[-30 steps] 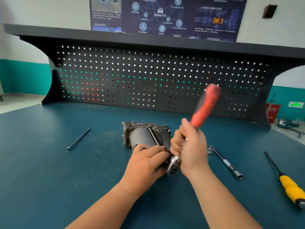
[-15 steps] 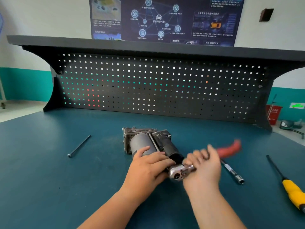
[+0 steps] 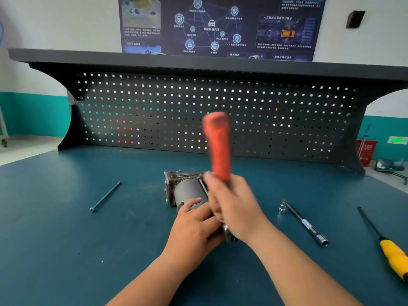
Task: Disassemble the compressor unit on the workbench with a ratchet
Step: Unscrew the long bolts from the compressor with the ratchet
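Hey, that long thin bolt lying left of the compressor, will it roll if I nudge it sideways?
The long bolt looks round and slim, so a sideways push would probably roll it on the flat workbench. Its wider near-end head would likely make it curve. It looks stiff, straight metal, probably light.

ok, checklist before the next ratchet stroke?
1. Grip: right hand holds the ratchet by its handle: ok.
2. Bracing: left hand rests on the compressor: ok.
3. Seating: ratchet head on its fastener: cannot tell, the hands hide it.
4. Swing path: extension bar and screwdriver lie apart to the right: ok.
5. Loose parts: long bolt lies apart to the left: ok.
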`<action>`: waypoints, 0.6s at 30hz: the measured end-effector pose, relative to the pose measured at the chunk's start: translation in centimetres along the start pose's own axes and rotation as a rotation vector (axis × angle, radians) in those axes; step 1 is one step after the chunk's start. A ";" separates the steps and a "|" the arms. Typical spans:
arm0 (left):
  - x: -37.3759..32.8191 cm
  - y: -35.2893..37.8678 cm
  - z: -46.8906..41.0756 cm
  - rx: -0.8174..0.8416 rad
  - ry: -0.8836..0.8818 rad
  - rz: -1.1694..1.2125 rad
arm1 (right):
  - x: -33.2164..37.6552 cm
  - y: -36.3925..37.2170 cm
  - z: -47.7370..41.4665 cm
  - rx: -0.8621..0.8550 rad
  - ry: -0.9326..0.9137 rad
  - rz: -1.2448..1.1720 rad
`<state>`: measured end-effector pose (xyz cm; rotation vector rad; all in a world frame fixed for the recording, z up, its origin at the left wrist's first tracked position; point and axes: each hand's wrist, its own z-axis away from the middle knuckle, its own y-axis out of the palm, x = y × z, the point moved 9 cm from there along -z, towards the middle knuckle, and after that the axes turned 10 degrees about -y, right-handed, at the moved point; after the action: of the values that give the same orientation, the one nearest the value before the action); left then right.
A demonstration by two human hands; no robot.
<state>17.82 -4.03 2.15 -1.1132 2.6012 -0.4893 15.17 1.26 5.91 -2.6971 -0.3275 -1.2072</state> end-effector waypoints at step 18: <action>0.2 0.3 0.0 0.054 -0.022 -0.018 | -3.0 -5.4 2.1 -0.559 0.148 -0.472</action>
<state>17.53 -3.95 1.96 -1.1187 2.5459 -0.5446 13.28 6.59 2.66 -3.0609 -0.7331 -1.8573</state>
